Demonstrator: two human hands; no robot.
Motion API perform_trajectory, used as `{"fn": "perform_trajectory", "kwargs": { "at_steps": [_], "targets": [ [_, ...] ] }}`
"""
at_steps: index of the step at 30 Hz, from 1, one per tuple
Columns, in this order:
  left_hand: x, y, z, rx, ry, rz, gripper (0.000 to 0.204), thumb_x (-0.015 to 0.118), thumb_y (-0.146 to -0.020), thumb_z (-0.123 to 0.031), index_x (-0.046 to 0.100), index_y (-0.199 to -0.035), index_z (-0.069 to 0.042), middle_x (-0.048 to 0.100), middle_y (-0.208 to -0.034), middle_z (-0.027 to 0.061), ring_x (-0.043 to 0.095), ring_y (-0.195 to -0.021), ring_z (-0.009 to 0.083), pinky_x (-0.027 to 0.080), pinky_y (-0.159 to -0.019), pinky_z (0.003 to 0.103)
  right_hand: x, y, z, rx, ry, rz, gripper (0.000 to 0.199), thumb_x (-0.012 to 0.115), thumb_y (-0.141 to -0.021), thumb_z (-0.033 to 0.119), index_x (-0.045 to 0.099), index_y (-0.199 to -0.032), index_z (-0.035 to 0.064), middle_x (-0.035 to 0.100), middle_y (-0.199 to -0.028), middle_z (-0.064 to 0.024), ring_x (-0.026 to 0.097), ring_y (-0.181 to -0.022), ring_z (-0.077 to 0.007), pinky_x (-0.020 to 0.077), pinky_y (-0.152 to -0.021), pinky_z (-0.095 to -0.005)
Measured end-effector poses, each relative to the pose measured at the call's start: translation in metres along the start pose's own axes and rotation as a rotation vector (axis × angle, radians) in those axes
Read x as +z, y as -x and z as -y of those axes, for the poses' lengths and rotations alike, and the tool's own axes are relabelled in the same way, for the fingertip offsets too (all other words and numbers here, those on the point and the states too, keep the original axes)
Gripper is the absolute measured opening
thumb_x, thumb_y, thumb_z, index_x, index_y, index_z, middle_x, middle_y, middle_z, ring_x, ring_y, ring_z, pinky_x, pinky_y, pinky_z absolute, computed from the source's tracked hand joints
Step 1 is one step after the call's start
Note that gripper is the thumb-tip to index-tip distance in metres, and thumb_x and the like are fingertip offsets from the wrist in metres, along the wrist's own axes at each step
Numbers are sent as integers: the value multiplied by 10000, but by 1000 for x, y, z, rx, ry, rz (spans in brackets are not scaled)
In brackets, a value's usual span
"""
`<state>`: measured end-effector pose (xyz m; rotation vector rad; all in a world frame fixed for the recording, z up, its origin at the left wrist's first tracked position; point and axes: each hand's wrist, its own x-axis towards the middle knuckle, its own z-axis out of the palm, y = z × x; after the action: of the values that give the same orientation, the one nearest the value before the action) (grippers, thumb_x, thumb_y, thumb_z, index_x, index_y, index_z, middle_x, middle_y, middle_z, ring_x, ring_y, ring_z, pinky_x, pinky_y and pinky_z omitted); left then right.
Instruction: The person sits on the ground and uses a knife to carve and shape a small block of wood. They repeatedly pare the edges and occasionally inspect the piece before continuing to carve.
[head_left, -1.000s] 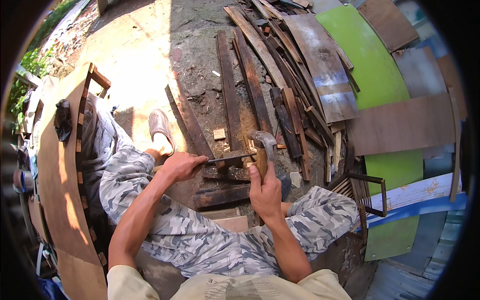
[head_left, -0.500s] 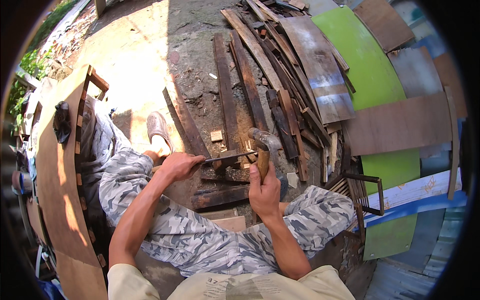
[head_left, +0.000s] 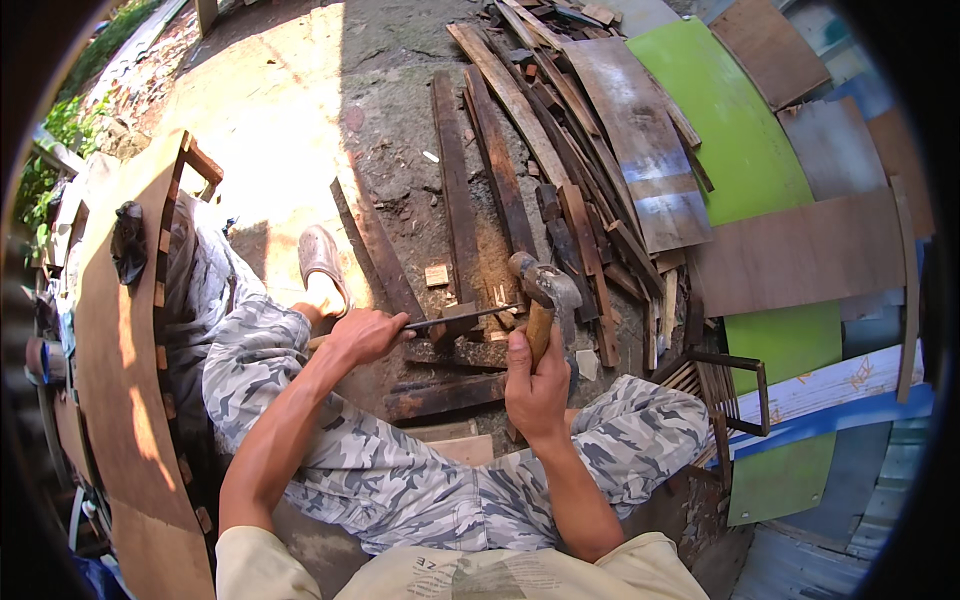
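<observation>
My right hand (head_left: 537, 392) is wrapped round the wooden handle of a claw hammer (head_left: 540, 332), its metal head pointing up and away from me. My left hand (head_left: 366, 335) grips a long thin dark metal tool (head_left: 455, 318). A pale end, perhaps its handle, shows behind that fist. The tool's far tip meets or passes by the hammer just below its head; I cannot tell if they touch. Under the tool lies a short dark wood block (head_left: 458, 322) on a dark beam (head_left: 462, 352). Another dark beam (head_left: 445, 397) lies nearer me.
Long dark planks (head_left: 455, 190) stretch away on the ground, with a heap of boards (head_left: 570, 110) to their right. Green sheeting (head_left: 720, 110) and a slatted wooden frame (head_left: 735, 390) stand at right. A long brown board (head_left: 130, 400) runs along the left. A small wood piece (head_left: 436, 275) lies ahead.
The hammer head has tilted slightly to the right and toward me. My left hand and the metal tool have shifted slightly; both grips stay the same.
</observation>
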<state>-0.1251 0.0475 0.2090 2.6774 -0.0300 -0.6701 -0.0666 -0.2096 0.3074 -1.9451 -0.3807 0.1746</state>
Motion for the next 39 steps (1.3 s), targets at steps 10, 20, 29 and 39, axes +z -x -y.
{"fn": "perform_trajectory", "kwargs": {
  "at_steps": [10,20,29,39],
  "targets": [
    [15,-2,4,22,-40,-21,390,514,-1023,-413,626,-946,-48,658,-711,214,663,-696,434,512,-641,540,21,0,-50,209,244,209,363,533,-1046,335,527,-1068,-27,658,-789,-277,644,-753,-511,499,-658,-525],
    [10,-6,1,18,-49,7,430,505,-1022,-435,658,-944,-41,681,-749,217,680,-724,434,536,-669,539,41,14,-91,287,385,314,316,555,-1035,328,546,-1052,12,661,-793,-279,647,-814,-514,474,-625,-577],
    [10,-7,0,-16,-47,13,406,508,-1021,-421,657,-960,-47,682,-736,211,683,-721,432,541,-663,535,22,24,-38,-139,90,-27,269,606,-1016,235,570,-1088,-22,651,-735,-211,671,-689,-426,508,-579,-458],
    [19,-2,8,-10,-16,-40,410,518,-1021,-412,630,-909,-33,649,-697,225,659,-683,436,517,-646,538,15,2,-8,44,52,77,346,561,-1039,330,543,-1060,-15,639,-727,-249,641,-722,-490,493,-613,-482]
  ]
}}
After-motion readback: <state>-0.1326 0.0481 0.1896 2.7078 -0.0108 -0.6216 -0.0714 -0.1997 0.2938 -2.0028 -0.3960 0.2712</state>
